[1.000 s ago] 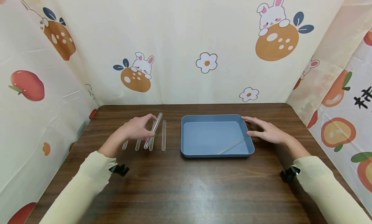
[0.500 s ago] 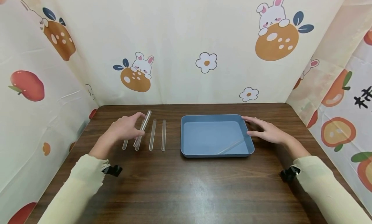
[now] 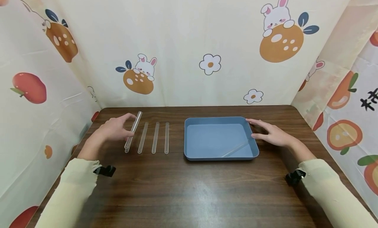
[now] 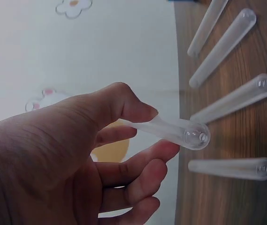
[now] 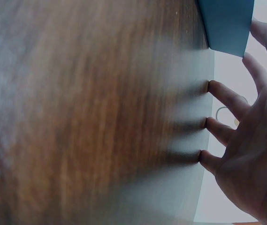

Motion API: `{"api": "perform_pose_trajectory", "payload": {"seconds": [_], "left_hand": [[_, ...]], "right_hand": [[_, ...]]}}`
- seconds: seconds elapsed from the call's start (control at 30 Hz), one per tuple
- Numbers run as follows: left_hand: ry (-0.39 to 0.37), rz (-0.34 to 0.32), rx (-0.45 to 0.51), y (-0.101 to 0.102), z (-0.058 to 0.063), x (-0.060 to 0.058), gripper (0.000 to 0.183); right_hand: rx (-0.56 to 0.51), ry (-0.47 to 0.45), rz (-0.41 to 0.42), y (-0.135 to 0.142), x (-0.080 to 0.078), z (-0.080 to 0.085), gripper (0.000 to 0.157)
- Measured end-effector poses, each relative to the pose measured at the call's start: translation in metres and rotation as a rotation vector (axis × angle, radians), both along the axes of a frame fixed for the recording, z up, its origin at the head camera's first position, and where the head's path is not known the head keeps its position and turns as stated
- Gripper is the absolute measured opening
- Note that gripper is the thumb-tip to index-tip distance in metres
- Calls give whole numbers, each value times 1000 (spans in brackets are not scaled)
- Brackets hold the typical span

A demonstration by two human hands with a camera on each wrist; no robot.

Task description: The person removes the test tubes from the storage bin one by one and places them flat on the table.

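Observation:
My left hand (image 3: 116,128) pinches a clear test tube (image 3: 136,121) between thumb and fingers, tilted above the table at the left. In the left wrist view the rounded end of this test tube (image 4: 192,135) points towards the tabletop, and the lower fingers curl loosely. Several more test tubes (image 3: 155,138) lie side by side on the table; one is partly hidden beneath the held one. My right hand (image 3: 273,134) is at the right edge of the blue tray (image 3: 217,158). Its thumb and index finger touch the tray wall (image 5: 229,28), while the other fingertips rest on the table.
A single clear tube (image 3: 235,149) lies slanted inside the tray, near its front right corner. The brown wooden table (image 3: 183,192) meets a printed curtain (image 3: 180,73) at its back edge, with more curtain on both sides.
My left hand has moved left along the row with the held test tube, from over the middle tubes to the leftmost one. The right hand and the tray have stayed put.

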State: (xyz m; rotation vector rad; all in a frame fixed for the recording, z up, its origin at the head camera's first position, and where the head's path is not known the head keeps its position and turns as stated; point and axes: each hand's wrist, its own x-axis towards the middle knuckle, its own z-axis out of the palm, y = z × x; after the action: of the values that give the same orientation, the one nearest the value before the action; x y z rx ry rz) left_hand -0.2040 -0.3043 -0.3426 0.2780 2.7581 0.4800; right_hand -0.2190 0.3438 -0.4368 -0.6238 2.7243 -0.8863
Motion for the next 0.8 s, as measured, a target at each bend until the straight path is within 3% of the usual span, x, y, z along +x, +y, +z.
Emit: {"api": "perform_pose_trajectory", "payload": {"seconds": [0.5, 0.8], "left_hand": [[-64, -12, 58, -39, -14, -7, 70], [-106, 34, 103, -59, -25, -12, 68]], "right_hand": [[1, -2, 2, 1, 1, 0, 72], [-4, 0, 2, 2, 1, 0, 71]]}}
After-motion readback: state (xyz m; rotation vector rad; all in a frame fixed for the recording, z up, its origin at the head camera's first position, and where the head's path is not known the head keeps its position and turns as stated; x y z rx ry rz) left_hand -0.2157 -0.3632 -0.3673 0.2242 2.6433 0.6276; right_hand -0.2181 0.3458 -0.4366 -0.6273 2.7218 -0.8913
